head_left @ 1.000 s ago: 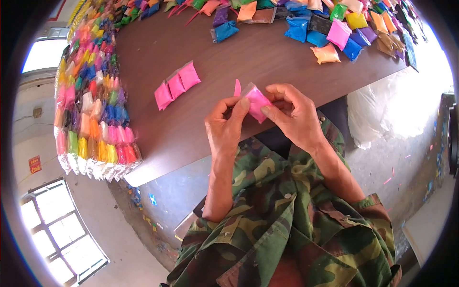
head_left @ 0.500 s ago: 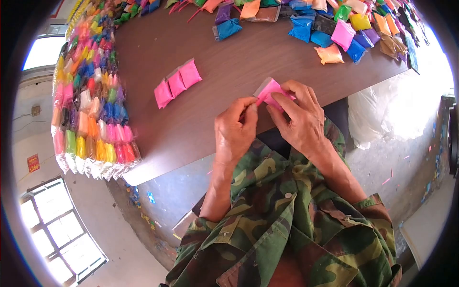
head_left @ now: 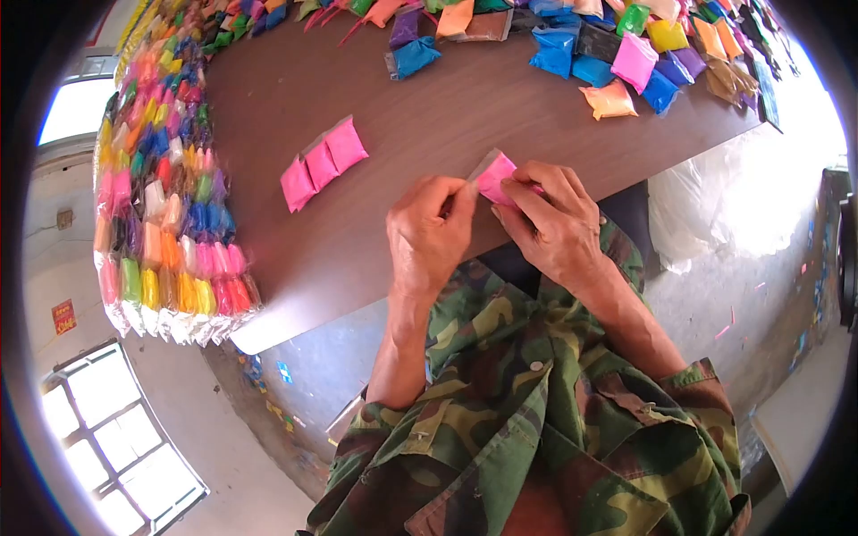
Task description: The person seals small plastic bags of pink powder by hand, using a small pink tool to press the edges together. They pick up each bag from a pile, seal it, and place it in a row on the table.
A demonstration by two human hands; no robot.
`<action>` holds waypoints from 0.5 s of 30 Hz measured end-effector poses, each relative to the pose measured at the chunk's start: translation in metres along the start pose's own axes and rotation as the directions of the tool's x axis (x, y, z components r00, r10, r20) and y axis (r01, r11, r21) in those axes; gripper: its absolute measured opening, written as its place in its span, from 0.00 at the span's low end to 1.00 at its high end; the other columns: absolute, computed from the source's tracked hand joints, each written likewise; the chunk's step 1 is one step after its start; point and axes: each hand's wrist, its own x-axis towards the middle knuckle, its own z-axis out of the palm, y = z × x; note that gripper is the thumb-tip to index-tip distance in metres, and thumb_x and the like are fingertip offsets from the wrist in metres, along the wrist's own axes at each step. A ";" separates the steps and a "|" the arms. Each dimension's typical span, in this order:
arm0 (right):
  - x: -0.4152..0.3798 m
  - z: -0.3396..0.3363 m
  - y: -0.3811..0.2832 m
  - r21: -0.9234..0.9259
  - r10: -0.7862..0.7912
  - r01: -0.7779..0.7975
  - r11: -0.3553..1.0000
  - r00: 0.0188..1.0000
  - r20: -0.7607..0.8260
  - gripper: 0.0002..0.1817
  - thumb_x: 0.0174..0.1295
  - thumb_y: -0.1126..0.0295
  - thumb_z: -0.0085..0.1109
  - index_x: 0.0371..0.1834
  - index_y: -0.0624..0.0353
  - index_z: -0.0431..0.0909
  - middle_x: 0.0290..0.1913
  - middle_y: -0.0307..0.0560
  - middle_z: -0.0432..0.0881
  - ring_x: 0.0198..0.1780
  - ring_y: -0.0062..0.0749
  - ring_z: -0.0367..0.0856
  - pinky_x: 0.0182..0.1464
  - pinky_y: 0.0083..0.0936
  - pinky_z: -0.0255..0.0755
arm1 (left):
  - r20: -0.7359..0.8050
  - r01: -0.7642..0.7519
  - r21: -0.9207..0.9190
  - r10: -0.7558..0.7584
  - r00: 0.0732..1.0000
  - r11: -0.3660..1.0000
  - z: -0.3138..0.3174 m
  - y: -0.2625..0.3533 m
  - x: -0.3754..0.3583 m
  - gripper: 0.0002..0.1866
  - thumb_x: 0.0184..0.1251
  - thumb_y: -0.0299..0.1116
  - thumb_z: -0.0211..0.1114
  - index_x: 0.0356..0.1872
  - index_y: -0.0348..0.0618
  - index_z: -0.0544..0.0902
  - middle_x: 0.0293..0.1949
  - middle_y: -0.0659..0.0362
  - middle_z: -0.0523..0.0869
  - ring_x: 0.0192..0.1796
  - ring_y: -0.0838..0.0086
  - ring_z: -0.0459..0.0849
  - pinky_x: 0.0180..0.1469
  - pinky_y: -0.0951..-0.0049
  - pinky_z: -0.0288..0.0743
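Note:
Between my two hands is a small pink packet point(head_left: 492, 175) in a clear plastic bag, held over the near edge of the brown table point(head_left: 402, 125). My left hand point(head_left: 431, 225) is closed, thumb and forefinger pinching the packet's left edge. My right hand point(head_left: 556, 210) grips the packet's right side with thumb and fingers; part of the packet is hidden under those fingers. To the left on the table, a row of three pink packets point(head_left: 323, 163) lies side by side, apart from my hands.
Along the table's left side stand stacked rows of multicoloured packets point(head_left: 170, 223). Loose packets pile at the back right, with an orange packet point(head_left: 609, 100) nearest my right hand. White plastic sheeting point(head_left: 706, 205) hangs beyond the table's right edge.
My left hand has shifted slightly left and down, and the held packet has turned a little, showing more of its pink face. The view has shifted slightly.

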 end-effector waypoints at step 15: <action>-0.002 0.001 0.000 0.000 -0.027 0.027 1.000 0.999 -0.041 0.17 0.52 0.73 0.82 0.45 0.54 0.88 0.50 0.42 0.83 0.46 0.40 0.85 0.45 0.34 0.82 | 0.149 -0.084 -0.008 0.084 0.985 0.996 0.010 0.007 0.022 0.07 0.70 0.29 0.75 0.35 0.35 0.88 0.29 0.52 0.87 0.28 0.66 0.84 0.33 0.65 0.76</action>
